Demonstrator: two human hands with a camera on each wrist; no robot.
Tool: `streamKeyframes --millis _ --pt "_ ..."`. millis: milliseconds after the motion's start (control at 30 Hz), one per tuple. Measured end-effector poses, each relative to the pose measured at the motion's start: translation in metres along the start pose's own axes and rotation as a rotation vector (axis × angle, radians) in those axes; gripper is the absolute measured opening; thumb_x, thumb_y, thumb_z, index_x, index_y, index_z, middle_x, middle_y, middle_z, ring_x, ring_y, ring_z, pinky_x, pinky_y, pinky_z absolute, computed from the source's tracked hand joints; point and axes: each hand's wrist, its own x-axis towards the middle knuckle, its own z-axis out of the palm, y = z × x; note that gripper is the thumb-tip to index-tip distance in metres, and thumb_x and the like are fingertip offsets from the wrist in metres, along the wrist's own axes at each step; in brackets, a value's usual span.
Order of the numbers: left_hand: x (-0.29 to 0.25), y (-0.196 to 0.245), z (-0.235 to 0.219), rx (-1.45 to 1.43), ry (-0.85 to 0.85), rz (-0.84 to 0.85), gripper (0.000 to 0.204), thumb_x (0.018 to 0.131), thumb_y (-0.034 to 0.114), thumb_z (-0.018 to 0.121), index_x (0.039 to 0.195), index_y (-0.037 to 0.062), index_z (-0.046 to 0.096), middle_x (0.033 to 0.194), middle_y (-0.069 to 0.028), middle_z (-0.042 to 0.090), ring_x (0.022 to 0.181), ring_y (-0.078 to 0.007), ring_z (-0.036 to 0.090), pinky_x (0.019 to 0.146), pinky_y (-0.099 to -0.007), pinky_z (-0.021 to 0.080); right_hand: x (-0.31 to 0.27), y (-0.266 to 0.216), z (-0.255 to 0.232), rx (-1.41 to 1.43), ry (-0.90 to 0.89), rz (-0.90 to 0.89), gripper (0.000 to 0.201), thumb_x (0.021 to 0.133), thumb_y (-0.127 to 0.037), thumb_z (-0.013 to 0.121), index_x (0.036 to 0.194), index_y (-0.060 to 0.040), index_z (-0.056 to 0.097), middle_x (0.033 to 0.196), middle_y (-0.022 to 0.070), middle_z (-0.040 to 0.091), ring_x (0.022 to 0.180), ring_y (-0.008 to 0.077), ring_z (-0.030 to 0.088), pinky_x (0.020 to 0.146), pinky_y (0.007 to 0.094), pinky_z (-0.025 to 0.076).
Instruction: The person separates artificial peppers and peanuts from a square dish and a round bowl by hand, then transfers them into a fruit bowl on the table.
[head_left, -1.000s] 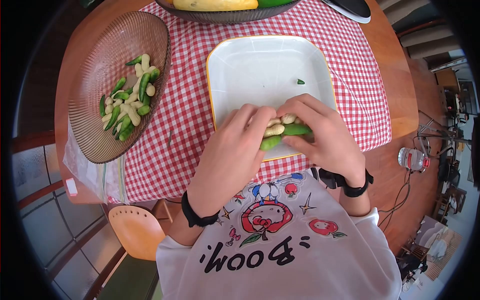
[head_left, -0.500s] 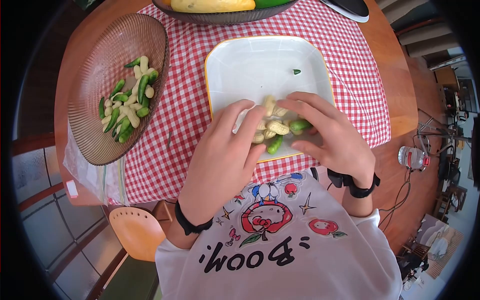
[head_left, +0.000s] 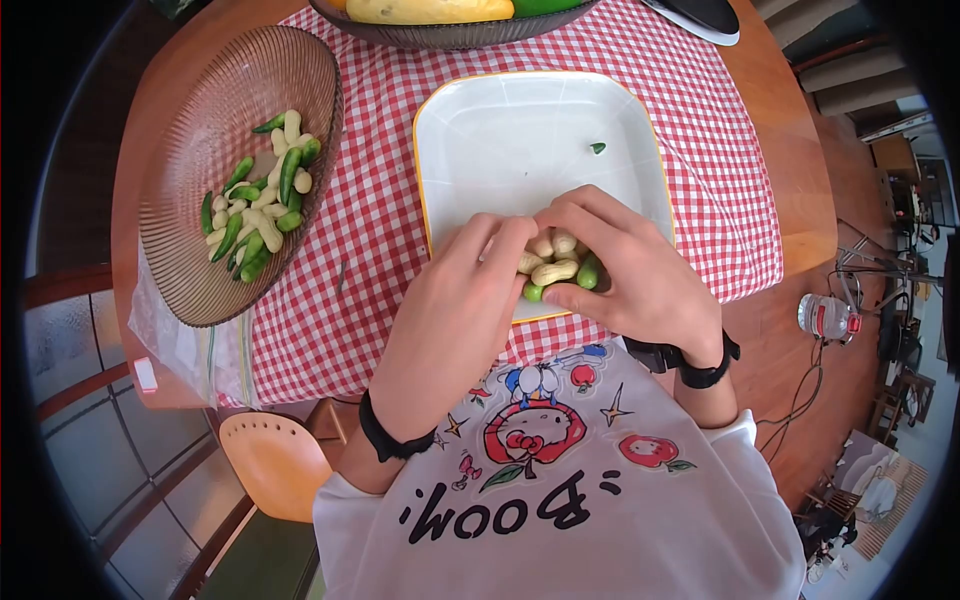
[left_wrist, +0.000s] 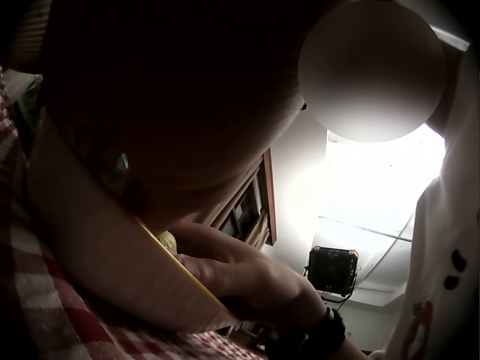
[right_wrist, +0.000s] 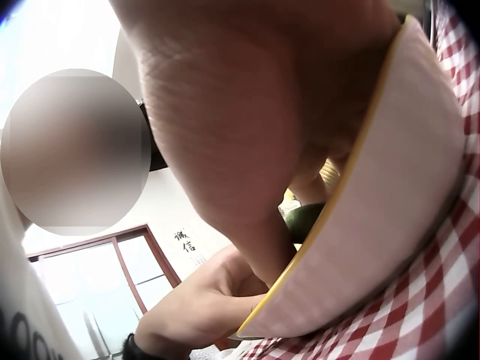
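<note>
Both hands cup a small heap of unshelled peanuts (head_left: 556, 272) and green chili peppers (head_left: 590, 272) at the near side of a white dish (head_left: 510, 130) with a yellow rim. My left hand (head_left: 450, 290) curls round the heap from the left; its fingertips meet those of my right hand (head_left: 645, 265) at the far side. The right thumb lies along the near edge of the heap. Part of the heap is hidden beneath the fingers. Over the rim, the right wrist view catches a dark green chili (right_wrist: 304, 221), and the left wrist view a pale peanut (left_wrist: 166, 241).
A small green scrap (head_left: 598, 148) lies farther back in the dish. On the left stands a ribbed brown bowl (head_left: 180, 130) with more peanuts and chilies. Another bowl (head_left: 450, 36) holds yellow and green produce at the back. A checked cloth (head_left: 360, 130) lies underneath.
Half a second ago the hands spread apart and the peanuts and chilies lay loose between them. Now the hands have closed in around the heap again.
</note>
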Motion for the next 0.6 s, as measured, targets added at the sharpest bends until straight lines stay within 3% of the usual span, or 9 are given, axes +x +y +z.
streamKeyframes --millis 333,600 --pt "-0.002 -0.002 -0.001 -0.072 0.041 0.071 0.042 0.093 0.002 0.069 0.134 0.0041 0.060 0.125 -0.0183 0.064 0.110 -0.0433 0.067 0.090 -0.0479 0.056 -0.006 0.007 -0.012 0.004 0.012 0.001 0.035 0.087 -0.007 0.080 0.119 -0.0048 0.066 0.113 0.0149 0.064 0.096 0.0341 0.070 0.083 0.0428 0.058" --pt "-0.001 -0.001 0.003 -0.036 0.044 0.088 0.049 0.093 0.004 0.072 0.139 0.0025 0.055 0.130 -0.0199 0.063 0.116 -0.0439 0.066 0.094 -0.0482 0.056 -0.011 0.005 -0.006 -0.175 0.094 -0.106 0.055 0.085 -0.015 0.085 0.136 -0.0045 0.066 0.132 0.0179 0.065 0.114 0.0401 0.067 0.098 0.0439 0.057"
